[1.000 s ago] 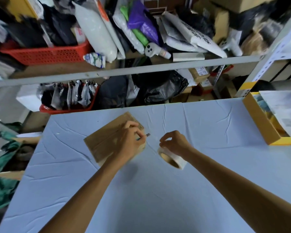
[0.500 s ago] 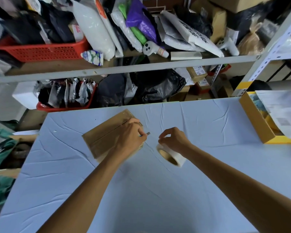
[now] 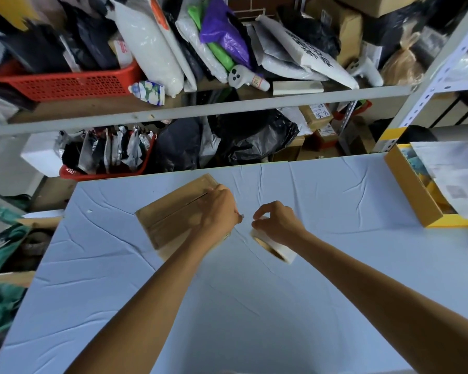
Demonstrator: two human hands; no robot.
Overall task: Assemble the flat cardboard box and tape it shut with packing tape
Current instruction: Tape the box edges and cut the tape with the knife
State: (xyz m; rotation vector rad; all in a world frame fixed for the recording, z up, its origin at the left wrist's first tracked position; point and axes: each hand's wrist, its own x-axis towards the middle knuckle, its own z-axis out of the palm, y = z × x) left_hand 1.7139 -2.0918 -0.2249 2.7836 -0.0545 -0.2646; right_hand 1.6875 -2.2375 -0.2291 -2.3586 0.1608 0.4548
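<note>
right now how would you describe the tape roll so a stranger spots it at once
On the pale blue table, look just right of the cardboard box. Under the right hand sits the tape roll, the only white ring with a brown core.
</note>
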